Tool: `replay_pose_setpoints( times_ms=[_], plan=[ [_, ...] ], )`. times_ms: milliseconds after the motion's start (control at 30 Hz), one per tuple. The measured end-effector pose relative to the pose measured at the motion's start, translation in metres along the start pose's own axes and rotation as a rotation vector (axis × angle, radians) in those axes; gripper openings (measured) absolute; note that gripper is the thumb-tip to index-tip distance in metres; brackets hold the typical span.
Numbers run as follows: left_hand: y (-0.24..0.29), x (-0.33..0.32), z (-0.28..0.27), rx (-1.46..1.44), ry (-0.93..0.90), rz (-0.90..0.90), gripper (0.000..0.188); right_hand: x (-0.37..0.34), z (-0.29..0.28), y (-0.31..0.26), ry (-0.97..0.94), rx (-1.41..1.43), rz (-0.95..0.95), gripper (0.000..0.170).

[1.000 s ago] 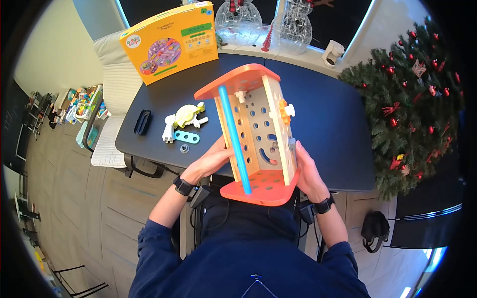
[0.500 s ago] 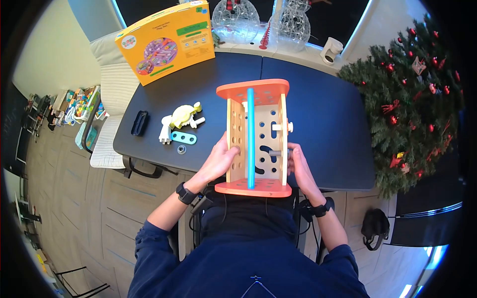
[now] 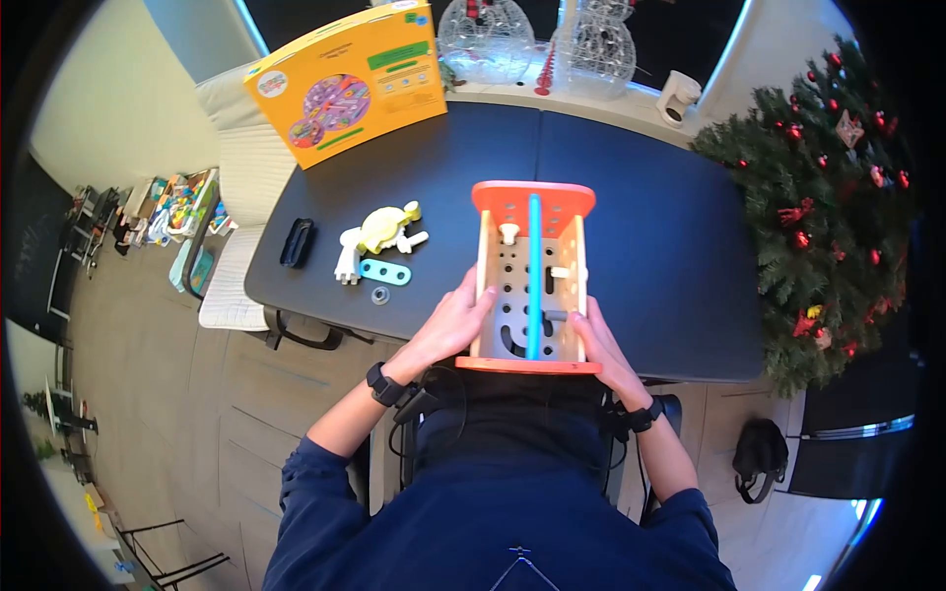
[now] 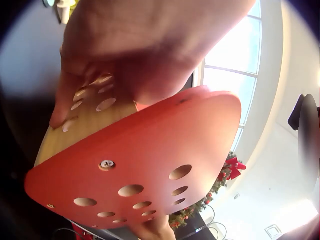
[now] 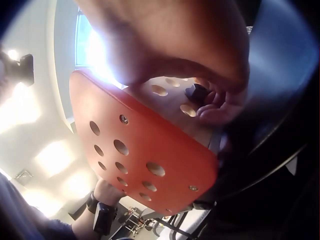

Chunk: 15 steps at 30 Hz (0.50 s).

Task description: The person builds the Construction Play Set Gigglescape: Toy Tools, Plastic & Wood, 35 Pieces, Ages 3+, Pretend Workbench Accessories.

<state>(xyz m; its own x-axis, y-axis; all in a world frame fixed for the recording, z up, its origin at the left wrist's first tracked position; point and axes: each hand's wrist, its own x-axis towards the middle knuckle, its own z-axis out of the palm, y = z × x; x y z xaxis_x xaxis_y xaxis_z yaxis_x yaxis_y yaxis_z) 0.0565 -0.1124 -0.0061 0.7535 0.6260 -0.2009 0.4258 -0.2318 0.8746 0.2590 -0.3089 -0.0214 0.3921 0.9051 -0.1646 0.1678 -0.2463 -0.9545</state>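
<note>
Both hands hold a wooden toy box (image 3: pixel 515 295) with red end panels and a blue rod (image 3: pixel 535 276) across its open side. My left hand (image 3: pixel 453 323) grips the left wooden side, thumb near its front edge; in the left wrist view that hand (image 4: pixel 140 45) lies above the red panel (image 4: pixel 150 155). On the opposite side is my right hand (image 3: pixel 609 357). A grey bolt (image 3: pixel 557 315) passes through that side wall. In the right wrist view, the curled fingers (image 5: pixel 220 109) lie against the side, beside the dark bolt head (image 5: pixel 197 93).
Left on the dark table (image 3: pixel 650 236) lie a yellow-and-white toy piece (image 3: pixel 382 229), a teal strip with holes (image 3: pixel 385 272), a small grey ring (image 3: pixel 380 295) and a black tray (image 3: pixel 298 243). Behind stands a yellow box (image 3: pixel 350 84); at right, a decorated tree (image 3: pixel 813 227).
The toy box has turned from a tilted side view to face the head camera more squarely, then tipped so its lower red panel appears edge-on. Both hands have moved with it.
</note>
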Motion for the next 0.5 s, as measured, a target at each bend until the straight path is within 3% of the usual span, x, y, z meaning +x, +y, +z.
replay_pose_setpoints(
  times_ms=[100, 167, 300, 500],
  plan=[
    [0.012, -0.012, -0.023, 0.037, -0.017, 0.055, 0.051, 0.001, 0.0, 0.008, -0.022, 0.015, -0.019, 0.056],
    [-0.002, -0.015, -0.051, 0.385, 0.073, 0.22, 0.044, -0.001, 0.0, 0.007, -0.026, 0.035, -0.043, 0.057],
    [-0.028, -0.028, -0.102, 0.887, 0.187, -0.013, 0.028, 0.001, -0.003, 0.001, -0.053, 0.018, -0.042, 0.059],
    [-0.066, -0.028, -0.119, 0.996, 0.157, -0.015, 0.028, 0.005, -0.005, 0.005, -0.078, -0.008, -0.032, 0.061]
  ],
)
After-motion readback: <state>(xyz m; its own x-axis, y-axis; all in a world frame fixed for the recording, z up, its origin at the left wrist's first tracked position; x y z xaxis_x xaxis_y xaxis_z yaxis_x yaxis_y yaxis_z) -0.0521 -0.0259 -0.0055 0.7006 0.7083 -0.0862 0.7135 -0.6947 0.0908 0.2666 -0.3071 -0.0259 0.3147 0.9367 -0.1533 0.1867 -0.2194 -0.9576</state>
